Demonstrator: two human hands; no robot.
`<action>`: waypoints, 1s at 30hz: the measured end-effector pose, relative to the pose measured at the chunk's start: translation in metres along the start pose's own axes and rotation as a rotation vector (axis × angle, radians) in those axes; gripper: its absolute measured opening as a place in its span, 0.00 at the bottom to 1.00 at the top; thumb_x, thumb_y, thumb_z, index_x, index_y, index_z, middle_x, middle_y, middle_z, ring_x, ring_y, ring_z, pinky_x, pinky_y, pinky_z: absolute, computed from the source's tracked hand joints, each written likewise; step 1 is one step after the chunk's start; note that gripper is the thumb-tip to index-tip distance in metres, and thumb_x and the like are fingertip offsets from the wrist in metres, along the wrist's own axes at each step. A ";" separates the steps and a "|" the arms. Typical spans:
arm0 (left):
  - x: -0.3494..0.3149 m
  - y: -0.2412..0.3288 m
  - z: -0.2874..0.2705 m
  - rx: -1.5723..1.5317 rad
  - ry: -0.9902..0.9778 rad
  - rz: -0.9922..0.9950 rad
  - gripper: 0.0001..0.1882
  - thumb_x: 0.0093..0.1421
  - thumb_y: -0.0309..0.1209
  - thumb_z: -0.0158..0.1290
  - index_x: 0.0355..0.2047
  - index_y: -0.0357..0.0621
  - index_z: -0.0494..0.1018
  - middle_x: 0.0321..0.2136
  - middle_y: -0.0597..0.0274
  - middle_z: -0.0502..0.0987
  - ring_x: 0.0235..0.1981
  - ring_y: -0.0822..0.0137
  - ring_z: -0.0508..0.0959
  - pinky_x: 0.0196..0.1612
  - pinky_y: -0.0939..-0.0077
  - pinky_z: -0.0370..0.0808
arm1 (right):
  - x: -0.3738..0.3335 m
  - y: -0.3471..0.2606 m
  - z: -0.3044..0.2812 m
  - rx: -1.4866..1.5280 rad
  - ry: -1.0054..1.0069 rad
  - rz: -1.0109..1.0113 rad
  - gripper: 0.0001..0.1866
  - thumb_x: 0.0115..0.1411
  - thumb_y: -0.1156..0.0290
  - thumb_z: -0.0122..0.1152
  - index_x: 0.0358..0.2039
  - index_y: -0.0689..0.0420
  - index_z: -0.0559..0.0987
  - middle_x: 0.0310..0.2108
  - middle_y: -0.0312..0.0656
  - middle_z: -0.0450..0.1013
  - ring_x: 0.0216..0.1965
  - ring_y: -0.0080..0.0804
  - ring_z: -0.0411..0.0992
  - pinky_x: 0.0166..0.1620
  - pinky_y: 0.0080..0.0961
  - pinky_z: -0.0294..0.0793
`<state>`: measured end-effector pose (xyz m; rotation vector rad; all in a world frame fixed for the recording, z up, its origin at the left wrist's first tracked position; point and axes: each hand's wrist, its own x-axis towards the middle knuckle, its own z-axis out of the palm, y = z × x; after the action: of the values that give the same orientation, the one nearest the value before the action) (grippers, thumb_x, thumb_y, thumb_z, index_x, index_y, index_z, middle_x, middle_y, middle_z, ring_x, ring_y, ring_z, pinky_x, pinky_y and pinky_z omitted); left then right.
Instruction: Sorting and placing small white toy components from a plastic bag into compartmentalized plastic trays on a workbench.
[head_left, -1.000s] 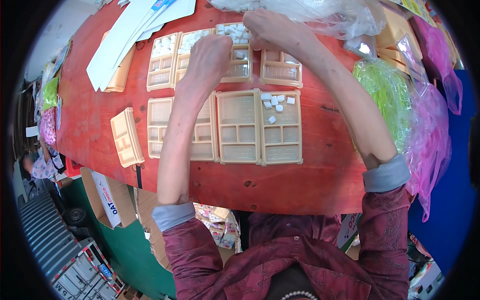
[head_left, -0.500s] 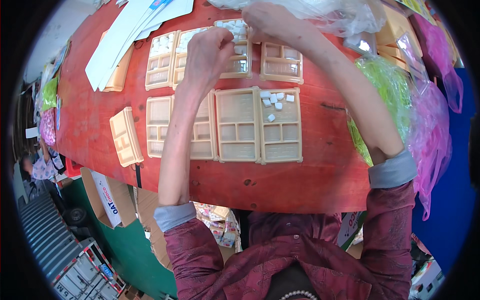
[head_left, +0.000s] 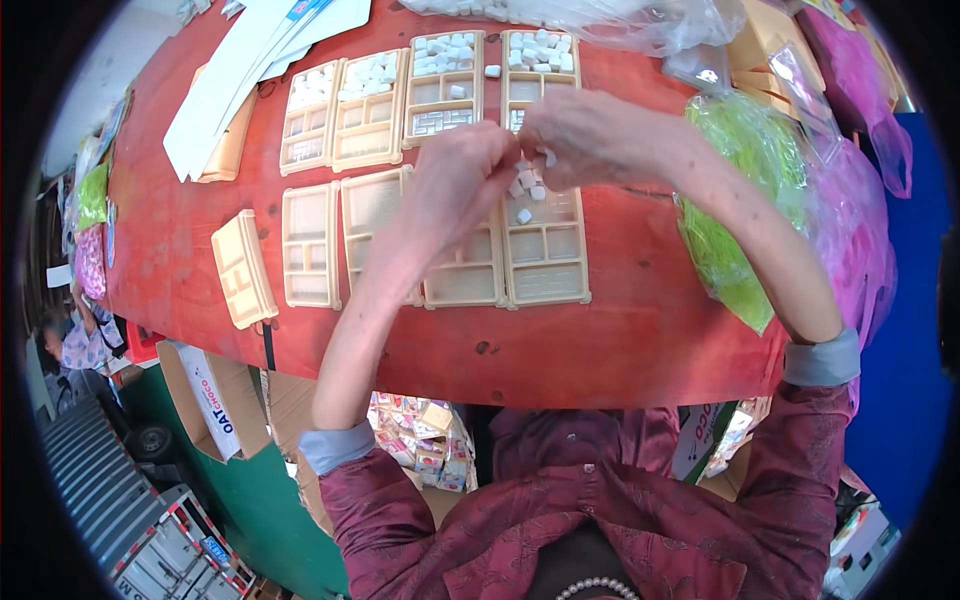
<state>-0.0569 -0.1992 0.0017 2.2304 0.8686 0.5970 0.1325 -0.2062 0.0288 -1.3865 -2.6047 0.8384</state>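
Observation:
My left hand [head_left: 455, 185] and my right hand [head_left: 595, 140] meet over the upper compartment of the near row's rightmost cream plastic tray [head_left: 547, 280]. The fingers of both are closed, fingertips almost touching. A small white cube-like piece shows at my right fingertips; whatever my left fingers hold is hidden. Several white pieces [head_left: 525, 215] lie in the compartment just beneath. Farther off, the far right tray [head_left: 523, 91] has its top compartment filled with such pieces. Beside it a loose white piece [head_left: 493, 71] rests on the table.
More divided trays [head_left: 368, 145] stand in two rows, the far ones holding white pieces. At left are a tilted tray [head_left: 243, 268] and white sheets [head_left: 235, 85]. Clear plastic [head_left: 620, 22], bagged green shreds [head_left: 740, 200] and pink bags [head_left: 850, 230] line the back and right of the red table [head_left: 640, 335].
Both hands have come nearer from the far row to the near right tray. The far row's filled compartments, partly covered before, now show. The whole view has shifted slightly.

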 end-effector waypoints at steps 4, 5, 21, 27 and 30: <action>-0.014 0.005 0.004 0.076 -0.036 0.024 0.09 0.50 0.20 0.56 0.33 0.37 0.74 0.25 0.58 0.74 0.26 0.63 0.75 0.30 0.72 0.72 | -0.015 -0.008 0.006 0.064 -0.073 0.058 0.15 0.46 0.71 0.63 0.36 0.61 0.75 0.32 0.47 0.71 0.42 0.46 0.69 0.45 0.39 0.69; -0.017 0.008 0.004 0.081 -0.034 0.002 0.10 0.50 0.19 0.56 0.35 0.38 0.74 0.26 0.59 0.74 0.27 0.64 0.75 0.30 0.72 0.72 | -0.017 -0.009 0.006 0.064 -0.072 0.059 0.15 0.46 0.71 0.63 0.36 0.61 0.75 0.32 0.47 0.71 0.42 0.46 0.69 0.45 0.39 0.69; -0.025 0.003 0.005 -0.007 0.056 -0.045 0.13 0.50 0.17 0.54 0.38 0.38 0.73 0.29 0.61 0.73 0.30 0.69 0.74 0.31 0.76 0.70 | -0.023 -0.010 0.036 0.028 0.207 -0.047 0.24 0.41 0.81 0.65 0.41 0.60 0.68 0.35 0.45 0.65 0.40 0.48 0.69 0.39 0.41 0.70; -0.023 0.001 0.003 -0.039 0.072 -0.023 0.12 0.52 0.18 0.55 0.38 0.38 0.74 0.30 0.62 0.74 0.29 0.68 0.74 0.31 0.77 0.70 | -0.025 -0.011 0.032 0.092 0.220 -0.060 0.20 0.44 0.81 0.62 0.39 0.61 0.70 0.33 0.45 0.66 0.39 0.48 0.69 0.41 0.41 0.68; -0.021 0.000 0.001 -0.033 0.056 -0.034 0.11 0.52 0.18 0.54 0.37 0.37 0.74 0.31 0.62 0.75 0.29 0.69 0.74 0.30 0.77 0.70 | -0.025 -0.008 0.031 0.084 0.214 -0.061 0.17 0.45 0.80 0.61 0.38 0.62 0.71 0.32 0.46 0.67 0.38 0.48 0.69 0.41 0.41 0.68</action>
<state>-0.0707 -0.2146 -0.0022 2.1739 0.9163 0.6560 0.1316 -0.2427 0.0108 -1.2909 -2.4095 0.7380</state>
